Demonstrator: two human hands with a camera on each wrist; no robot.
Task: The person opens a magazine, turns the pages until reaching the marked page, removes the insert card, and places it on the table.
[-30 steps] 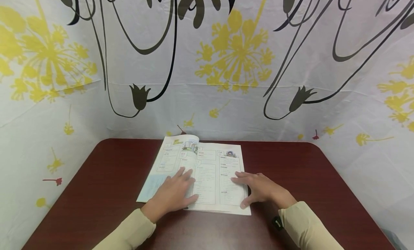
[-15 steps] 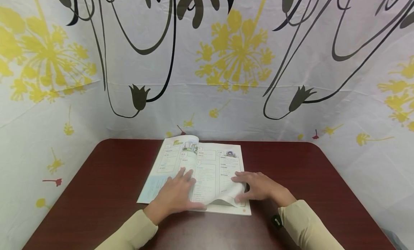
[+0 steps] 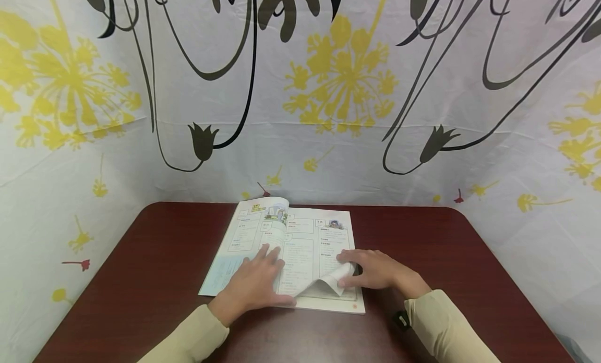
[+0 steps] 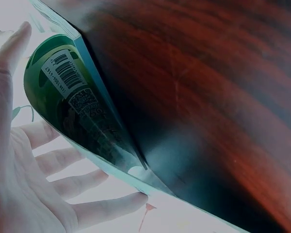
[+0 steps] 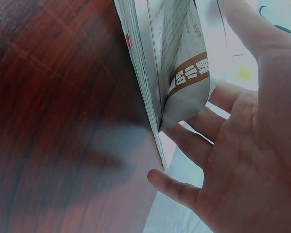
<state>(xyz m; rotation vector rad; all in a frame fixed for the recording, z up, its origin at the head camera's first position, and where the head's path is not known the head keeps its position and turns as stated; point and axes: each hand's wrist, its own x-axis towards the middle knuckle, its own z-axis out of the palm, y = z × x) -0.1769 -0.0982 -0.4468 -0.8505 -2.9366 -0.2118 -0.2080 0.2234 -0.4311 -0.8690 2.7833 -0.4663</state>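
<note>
An open magazine (image 3: 298,253) lies on the dark red table, its left half curving up near the spine. My left hand (image 3: 251,285) rests on the left page, fingers spread and thumb reaching over the bottom edge. In the left wrist view, the bowed green back cover (image 4: 63,97) shows a barcode beside that hand (image 4: 34,184). The lower right corner of the top right-hand page (image 3: 335,280) is curled up, held between the thumb and fingers of my right hand (image 3: 380,270). The right wrist view shows this raised page (image 5: 186,97) bent beside the palm.
The wood-grained table (image 3: 422,238) extends around the magazine on both sides. A white cloth (image 3: 300,159) printed with yellow and dark plants hangs behind it and along the sides. A dark band (image 3: 402,319) sits at my right wrist.
The right page lay flat one second ago. Its lower corner has since been lifted and curled toward the upper left by my right hand. My left thumb has shifted slightly down and right.
</note>
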